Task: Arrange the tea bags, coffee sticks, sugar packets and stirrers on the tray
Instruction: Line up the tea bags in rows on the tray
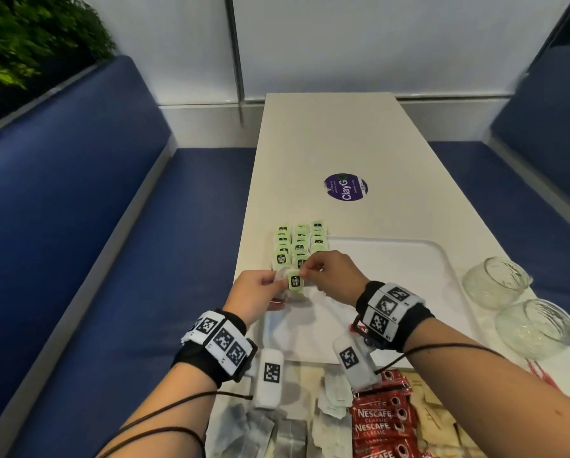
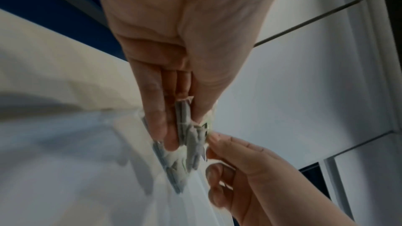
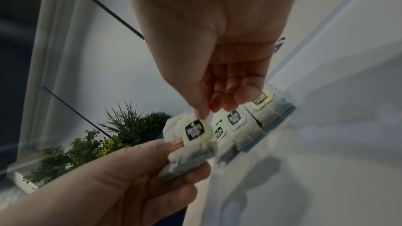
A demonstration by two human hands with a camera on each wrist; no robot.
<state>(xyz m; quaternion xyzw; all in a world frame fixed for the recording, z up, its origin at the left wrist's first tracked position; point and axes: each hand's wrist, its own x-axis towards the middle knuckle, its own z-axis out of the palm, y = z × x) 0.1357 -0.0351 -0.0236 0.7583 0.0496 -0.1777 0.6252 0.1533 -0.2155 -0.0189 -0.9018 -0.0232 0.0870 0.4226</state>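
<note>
A white tray (image 1: 409, 269) lies on the table. Three short rows of tea bags (image 1: 300, 242) with green tags fill its far left corner; the right wrist view shows them too (image 3: 245, 131). Just in front of the rows both hands hold one tea bag (image 1: 295, 281) above the tray. My left hand (image 1: 278, 284) grips the bag's body (image 3: 191, 150) between thumb and fingers. My right hand (image 1: 305, 269) pinches the top of its green tag (image 3: 196, 131). In the left wrist view the grey bag (image 2: 189, 137) sits between my fingers.
At the near table edge lie loose tea bags (image 1: 277, 424), red Nescafe sticks (image 1: 382, 421), brown sugar packets (image 1: 438, 421) and red stirrers (image 1: 541, 375). Two glass bowls (image 1: 495, 282) (image 1: 538, 328) stand right of the tray. Blue benches flank the table.
</note>
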